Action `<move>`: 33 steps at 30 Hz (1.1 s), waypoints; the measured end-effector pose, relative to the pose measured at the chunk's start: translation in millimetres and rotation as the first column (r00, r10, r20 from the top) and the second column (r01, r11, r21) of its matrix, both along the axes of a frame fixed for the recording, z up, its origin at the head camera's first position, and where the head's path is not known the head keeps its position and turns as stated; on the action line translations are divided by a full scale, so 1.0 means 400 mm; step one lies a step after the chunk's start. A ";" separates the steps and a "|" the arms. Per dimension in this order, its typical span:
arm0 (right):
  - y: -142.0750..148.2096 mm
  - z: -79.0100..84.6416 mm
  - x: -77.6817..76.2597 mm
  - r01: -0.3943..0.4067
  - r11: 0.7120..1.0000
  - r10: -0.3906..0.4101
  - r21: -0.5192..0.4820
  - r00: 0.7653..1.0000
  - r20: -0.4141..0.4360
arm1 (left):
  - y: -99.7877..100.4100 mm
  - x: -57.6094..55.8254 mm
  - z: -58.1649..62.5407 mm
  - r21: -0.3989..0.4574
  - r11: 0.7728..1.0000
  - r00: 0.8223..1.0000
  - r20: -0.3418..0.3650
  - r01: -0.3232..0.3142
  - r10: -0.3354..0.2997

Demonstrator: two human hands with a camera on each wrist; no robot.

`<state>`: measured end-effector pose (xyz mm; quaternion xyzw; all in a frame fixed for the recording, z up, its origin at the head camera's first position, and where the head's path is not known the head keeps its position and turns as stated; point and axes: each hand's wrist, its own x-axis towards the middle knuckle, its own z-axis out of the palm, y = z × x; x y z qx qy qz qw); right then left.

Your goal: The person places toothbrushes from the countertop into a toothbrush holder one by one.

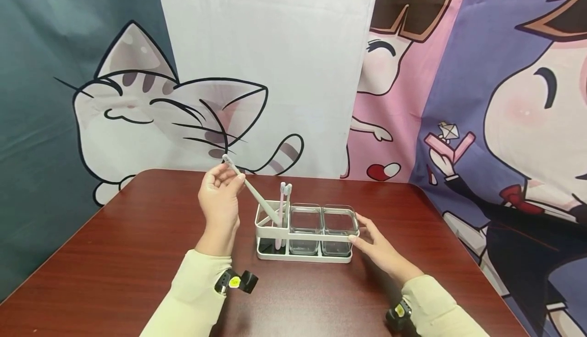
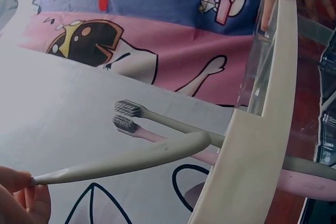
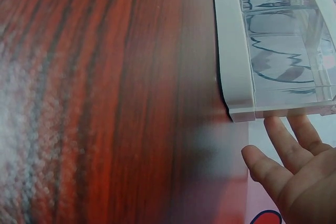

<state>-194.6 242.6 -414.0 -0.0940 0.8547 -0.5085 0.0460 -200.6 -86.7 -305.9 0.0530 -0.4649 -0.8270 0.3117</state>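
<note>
A pale grey-green toothbrush [image 1: 257, 194] slants between my left hand [image 1: 221, 194] and a white toothbrush holder [image 1: 304, 236]. The left fingers and thumb pinch its thin upper part; in the left wrist view they hide its head. Its thick handle end [image 2: 197, 142] overlaps the holder's left compartment in the head view. Two toothbrushes stand upright in that compartment, one pink [image 1: 281, 204] and one grey-green [image 1: 288, 190]. My right hand [image 1: 378, 245] holds the holder's right end, thumb on the front rail. In the right wrist view some fingertips [image 3: 273, 124] touch the end.
Two clear glass cups [image 1: 306, 219] [image 1: 338, 219] sit in the holder's middle and right compartments. The holder stands on a dark red wooden table [image 1: 151, 255]. Behind the table hangs a cartoon-printed cloth [image 1: 275, 46]. Each wrist wears a small black camera.
</note>
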 end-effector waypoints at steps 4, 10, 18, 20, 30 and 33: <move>-0.001 0.002 0.001 0.002 1.000 -0.002 0.007 1.000 0.010 | 0.006 -0.003 -0.004 -0.003 1.000 0.999 -0.023 -0.023 0.023; -0.001 0.005 0.005 0.010 1.000 -0.010 0.021 1.000 0.023 | 0.018 -0.009 -0.011 -0.048 0.998 0.998 -0.051 -0.035 0.033; 0.000 0.002 0.003 0.010 1.000 -0.010 0.006 1.000 0.013 | 0.043 -0.015 -0.029 -0.194 0.980 0.997 -0.069 -0.032 0.019; 0.001 0.001 0.003 0.007 1.000 -0.007 0.003 1.000 0.015 | 0.048 -0.015 -0.033 -0.230 0.973 0.998 -0.060 -0.031 0.017; 0.000 0.001 0.001 0.011 1.000 -0.011 -0.002 1.000 0.026 | 0.069 -0.014 -0.067 -0.376 0.926 0.999 -0.012 -0.032 0.030; -0.001 0.001 0.001 0.012 1.000 -0.012 -0.003 1.000 0.026 | 0.072 -0.013 -0.075 -0.400 0.916 1.000 -0.017 -0.031 0.026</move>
